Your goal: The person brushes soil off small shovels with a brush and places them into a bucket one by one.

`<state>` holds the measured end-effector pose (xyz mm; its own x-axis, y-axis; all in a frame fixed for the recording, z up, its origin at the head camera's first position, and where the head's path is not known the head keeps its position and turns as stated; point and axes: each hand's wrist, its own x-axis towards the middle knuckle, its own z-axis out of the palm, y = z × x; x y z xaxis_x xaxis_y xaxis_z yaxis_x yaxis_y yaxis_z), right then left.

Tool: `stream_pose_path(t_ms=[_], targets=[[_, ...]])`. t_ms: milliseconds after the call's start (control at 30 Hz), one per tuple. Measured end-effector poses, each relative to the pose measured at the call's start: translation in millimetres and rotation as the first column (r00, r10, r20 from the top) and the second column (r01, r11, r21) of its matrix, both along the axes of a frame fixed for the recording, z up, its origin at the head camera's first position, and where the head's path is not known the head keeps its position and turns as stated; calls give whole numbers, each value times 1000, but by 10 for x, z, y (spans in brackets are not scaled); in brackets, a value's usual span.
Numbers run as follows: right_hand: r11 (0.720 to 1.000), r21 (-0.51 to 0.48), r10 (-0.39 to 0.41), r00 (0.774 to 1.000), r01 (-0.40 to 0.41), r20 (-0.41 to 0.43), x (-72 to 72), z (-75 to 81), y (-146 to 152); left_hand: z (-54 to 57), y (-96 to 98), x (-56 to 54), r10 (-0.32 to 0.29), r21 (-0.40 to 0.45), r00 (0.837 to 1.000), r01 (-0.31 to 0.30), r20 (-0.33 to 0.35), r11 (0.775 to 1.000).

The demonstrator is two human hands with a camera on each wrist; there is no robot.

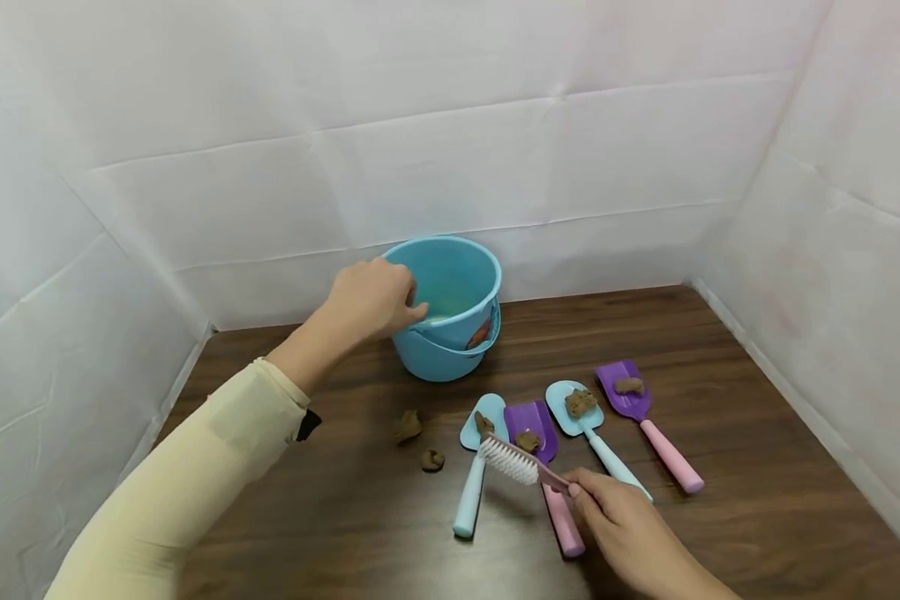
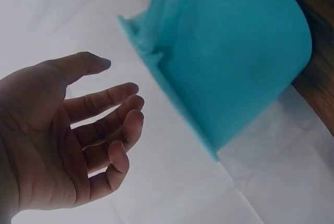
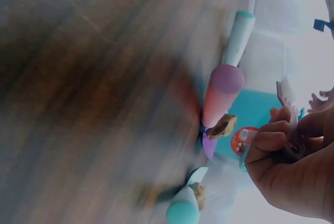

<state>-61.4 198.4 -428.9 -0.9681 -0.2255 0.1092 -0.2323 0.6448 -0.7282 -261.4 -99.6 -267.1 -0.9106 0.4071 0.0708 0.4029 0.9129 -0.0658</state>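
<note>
Cream sleeve (image 1: 195,467) and forearm filled the near left, stretching off across the dark wooden table (image 1: 307,525). At the near right, the right hand (image 1: 626,525) pinched a brush (image 1: 510,461) by its handle, fingers curled round it, the white bristles hanging just over the scoops.

Side by side beneath lay a left pale-blue scoop (image 1: 469,500) and a near purple scoop (image 1: 525,414); farther right were a right pale-blue scoop (image 1: 613,458) and a far purple scoop (image 1: 671,457). Each bore one brown lump. Two loose lumps, one near (image 1: 432,459) and one a little farther (image 1: 408,425), sat on the wood to the left.

Beyond them stood the blue bucket (image 1: 438,364), upright, its handle (image 1: 461,352) drooping across the near side. Over its left rim hung the left hand (image 1: 375,296), fingers apart and loosely bent, gripping nothing.

To my eye, the step in hand was gathering lumps for the bucket, and the next move called for the left hand to clear the rim and come back towards the scoops. There the brush was in the way, crossing the near purple scoop. White sheeting (image 1: 450,158) closed off the far side.
</note>
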Motion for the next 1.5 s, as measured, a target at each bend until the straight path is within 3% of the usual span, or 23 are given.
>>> stream_pose_path(t_ms=[167, 367, 733, 967, 1200, 1367, 1500], targets=[[998, 6, -57, 997, 57, -53, -139, 11, 12, -22, -93, 182, 14, 24, 1000, -14, 4, 1000], [995, 38, -88, 995, 90, -36, -324, 15, 42, -237, -227, 349, 14, 68, 1000, -15, 20, 998], [989, 108, -90, 994, 96, -60, -634, 15, 204, -957, -311, 575, 108, 136, 991, -117, 74, 984], [984, 145, -91, 994, 99, -59, -812, 18, 273, -1352, -265, 672, 97, 218, 990, -118, 102, 969], [985, 150, -82, 996, 87, -34, -875, -36, 284, -1673, -203, 762, 81, 252, 984, -119, 158, 960], [985, 155, -67, 996, 77, -66, -917, -60, 273, -1802, -114, 778, 64, 261, 977, -117, 204, 958], [984, 162, -64, 995, 75, -73, -927, -66, 269, -1810, -65, 776, 63, 263, 980, -113, 190, 958]])
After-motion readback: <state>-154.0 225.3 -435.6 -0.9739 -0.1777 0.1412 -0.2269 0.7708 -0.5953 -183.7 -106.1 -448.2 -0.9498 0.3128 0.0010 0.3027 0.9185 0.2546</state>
